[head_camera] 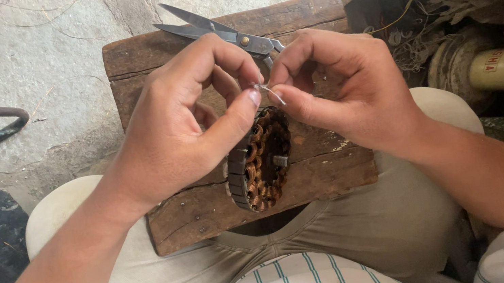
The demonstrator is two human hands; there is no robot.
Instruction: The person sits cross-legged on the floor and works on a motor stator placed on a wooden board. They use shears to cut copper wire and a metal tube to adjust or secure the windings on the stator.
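The left hand [184,126] and the right hand [347,93] meet just above a round motor coil [260,159]. Both pinch a thin wire [269,92] between thumb and finger. The coil stands on its edge on a wooden block [313,172], which rests on the person's lap. Scissors [225,29] lie at the far edge of the block, behind the coil.

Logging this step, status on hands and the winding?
Left hand and right hand pinch thin wire end. Round copper-wound motor stator upright on wooden block. Steel scissors behind, clear.
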